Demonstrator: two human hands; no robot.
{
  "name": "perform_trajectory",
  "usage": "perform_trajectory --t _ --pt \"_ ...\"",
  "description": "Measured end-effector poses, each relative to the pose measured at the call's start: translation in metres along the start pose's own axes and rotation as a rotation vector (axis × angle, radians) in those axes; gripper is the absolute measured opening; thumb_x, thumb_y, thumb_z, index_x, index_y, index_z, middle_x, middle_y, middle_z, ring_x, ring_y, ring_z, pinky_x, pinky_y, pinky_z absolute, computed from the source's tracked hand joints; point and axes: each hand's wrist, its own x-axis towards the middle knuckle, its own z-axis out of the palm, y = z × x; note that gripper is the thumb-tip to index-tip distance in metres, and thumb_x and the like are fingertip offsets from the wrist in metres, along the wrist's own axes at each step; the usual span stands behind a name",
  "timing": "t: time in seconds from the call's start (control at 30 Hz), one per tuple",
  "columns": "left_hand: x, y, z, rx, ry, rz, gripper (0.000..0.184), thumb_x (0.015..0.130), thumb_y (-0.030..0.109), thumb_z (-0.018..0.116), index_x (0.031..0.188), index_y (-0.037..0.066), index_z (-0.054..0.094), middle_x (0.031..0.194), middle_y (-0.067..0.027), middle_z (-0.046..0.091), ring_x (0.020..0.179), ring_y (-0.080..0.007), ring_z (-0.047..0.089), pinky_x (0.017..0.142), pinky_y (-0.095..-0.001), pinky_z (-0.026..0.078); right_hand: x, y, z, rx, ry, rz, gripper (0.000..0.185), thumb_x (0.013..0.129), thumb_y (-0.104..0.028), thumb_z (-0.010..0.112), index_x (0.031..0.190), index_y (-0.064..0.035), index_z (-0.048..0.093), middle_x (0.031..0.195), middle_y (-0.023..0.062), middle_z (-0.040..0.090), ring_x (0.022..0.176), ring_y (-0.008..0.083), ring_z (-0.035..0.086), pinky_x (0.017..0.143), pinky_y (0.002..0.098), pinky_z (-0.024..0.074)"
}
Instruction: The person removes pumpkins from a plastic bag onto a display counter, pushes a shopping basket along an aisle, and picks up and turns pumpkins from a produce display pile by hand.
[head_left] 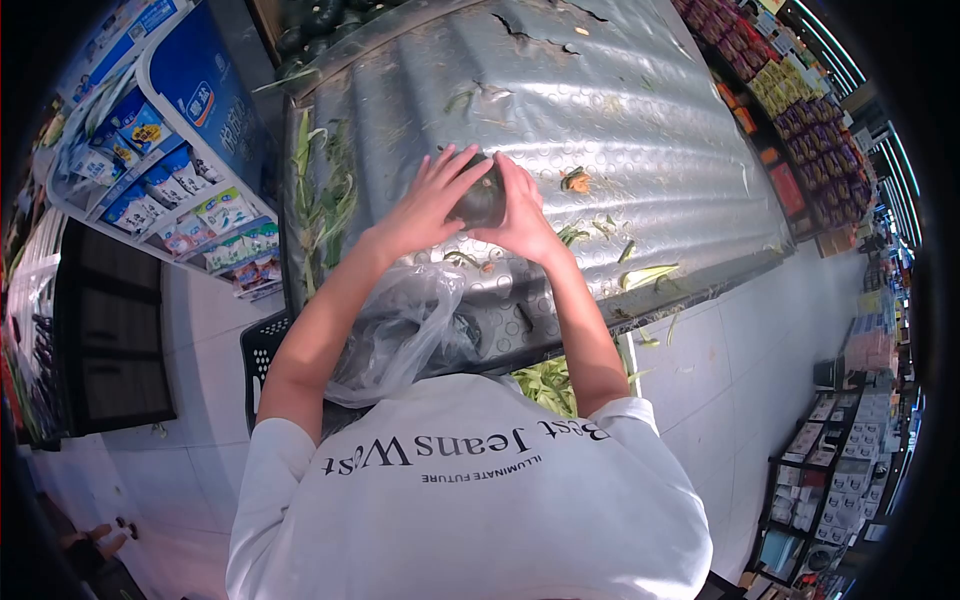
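A round dark green squash (484, 203), likely a kabocha pumpkin, rests on the silvery ribbed mat (620, 130) that covers the stand. My left hand (428, 207) cups its left side, fingers spread over the far edge and thumb in front. From the other side my right hand (518, 215) presses against it, so the squash is enclosed between both palms. Close to my body, under my left forearm, lies a clear plastic bag (410, 325) with something dark in or beneath it. An orange-brown scrap (575, 180) sits right of my hands.
Leaf scraps (322, 200) and a pale green husk (648, 275) litter the mat. More dark squashes (325, 15) are piled at the far left. A blue display rack (205, 100) with packets stands left. Below me is a black crate (262, 355); packed shelves (810, 130) line the right.
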Motion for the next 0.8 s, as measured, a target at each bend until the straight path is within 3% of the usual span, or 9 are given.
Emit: perform_trajectory --t 0.03,0.13,0.23,0.27,0.37,0.57,0.6,0.73,0.8 --pt "-0.002 0.006 -0.005 0.018 0.029 -0.011 0.082 0.075 0.004 0.070 0.146 0.014 0.032 0.154 -0.0097 0.024 0.144 -0.0330 0.017 0.117 -0.0480 0.017 -0.002 -0.007 -0.003 -0.027 0.026 -0.032 0.104 0.061 -0.029 0.084 0.145 -0.0033 0.028 0.141 0.0244 0.037 0.135 0.0427 0.028 0.110 0.0494 0.0240" --pt "-0.023 0.028 -0.026 -0.090 0.302 0.104 0.064 0.076 0.002 0.069 0.136 0.008 0.046 0.143 -0.0125 0.043 0.133 -0.0305 0.041 0.109 -0.0417 0.034 -0.012 -0.040 -0.014 -0.014 0.153 -0.144 0.086 0.069 -0.020 0.079 0.141 -0.0024 0.035 0.139 0.0230 0.041 0.132 0.0405 0.035 0.109 0.0481 0.0287" --pt "-0.068 0.050 -0.058 -0.235 0.448 -0.024 0.043 0.079 0.000 0.068 0.121 0.003 0.058 0.124 -0.0126 0.059 0.107 -0.0248 0.062 0.092 -0.0321 0.049 -0.030 -0.075 -0.017 0.252 0.133 -0.243 0.066 0.074 -0.010 0.074 0.133 -0.0022 0.046 0.132 0.0199 0.050 0.125 0.0370 0.045 0.105 0.0440 0.0353" --pt "-0.084 0.058 -0.067 -0.364 0.460 -0.116 0.031 0.080 -0.001 0.066 0.111 0.002 0.063 0.107 -0.0109 0.066 0.088 -0.0195 0.066 0.079 -0.0267 0.052 -0.034 -0.092 -0.018 0.243 0.133 -0.301 0.052 0.074 -0.005 0.072 0.123 -0.0020 0.055 0.120 0.0160 0.059 0.112 0.0341 0.056 0.096 0.0397 0.0440" --pt "-0.135 0.068 -0.088 -0.530 0.165 -0.401 0.029 0.081 -0.002 0.064 0.110 0.001 0.063 0.101 -0.0126 0.066 0.090 -0.0182 0.065 0.079 -0.0274 0.051 -0.043 -0.113 -0.005 0.311 -0.046 -0.551 0.047 0.073 -0.004 0.071 0.118 -0.0027 0.057 0.111 0.0143 0.062 0.102 0.0335 0.059 0.088 0.0397 0.0478" --pt "-0.183 0.085 -0.073 -0.234 -0.223 -0.427 0.023 0.083 0.007 0.061 0.104 -0.002 0.061 0.101 -0.0181 0.064 0.093 -0.0332 0.063 0.083 -0.0378 0.051 -0.056 -0.155 0.032 0.438 -0.402 -0.664 0.036 0.077 0.001 0.066 0.113 -0.0017 0.059 0.102 0.0145 0.063 0.094 0.0346 0.061 0.080 0.0406 0.0501" --pt "-0.193 0.080 -0.056 -0.283 -0.184 -0.454 0.025 0.084 0.011 0.060 0.104 -0.002 0.061 0.107 -0.0196 0.063 0.101 -0.0374 0.058 0.089 -0.0406 0.048 -0.058 -0.160 0.038 0.409 -0.434 -0.654 0.033 0.082 -0.003 0.061 0.115 -0.0034 0.057 0.101 0.0159 0.063 0.092 0.0351 0.061 0.077 0.0417 0.0501" --pt "-0.207 0.078 -0.027 -0.300 -0.219 -0.496 0.029 0.086 0.011 0.058 0.110 -0.004 0.061 0.117 -0.0204 0.058 0.107 -0.0369 0.055 0.097 -0.0421 0.043 -0.065 -0.155 0.055 0.134 -0.836 -0.343 0.031 0.086 -0.008 0.055 0.117 -0.0052 0.052 0.106 0.0180 0.063 0.097 0.0353 0.061 0.077 0.0426 0.0500" --pt "-0.212 0.080 -0.016 -0.306 -0.151 -0.415 0.025 0.087 0.014 0.057 0.103 -0.005 0.063 0.110 -0.0207 0.061 0.102 -0.0373 0.057 0.097 -0.0426 0.042 -0.063 -0.155 0.049 -0.057 -1.059 -0.194 0.031 0.087 -0.010 0.053 0.117 -0.0062 0.051 0.109 0.0180 0.062 0.100 0.0355 0.060 0.078 0.0432 0.0498"
